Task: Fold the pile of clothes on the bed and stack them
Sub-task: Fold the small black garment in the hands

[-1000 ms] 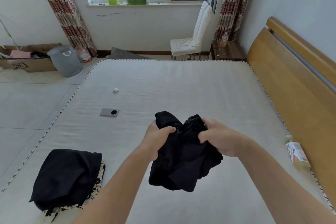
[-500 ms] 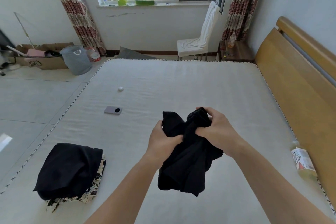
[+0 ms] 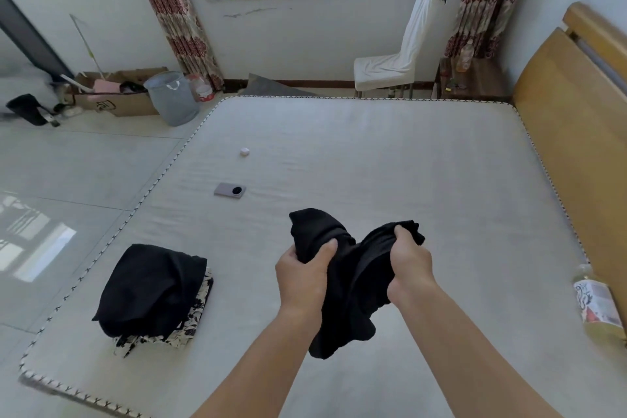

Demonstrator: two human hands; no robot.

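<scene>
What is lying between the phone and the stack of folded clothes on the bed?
Nothing: in the head view, only bare mattress separates the phone from the stack.

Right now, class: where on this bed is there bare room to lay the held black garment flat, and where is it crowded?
Free: the mattress between the phone and headboard, and the strip near the black garment. Crowded: the near-left corner with the folded stack, and the right edge by the bottle.

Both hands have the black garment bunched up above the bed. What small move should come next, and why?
Probably draw the hands apart to open it out: the left hand and right hand grip the black garment still crumpled, so it cannot be folded yet.
</scene>
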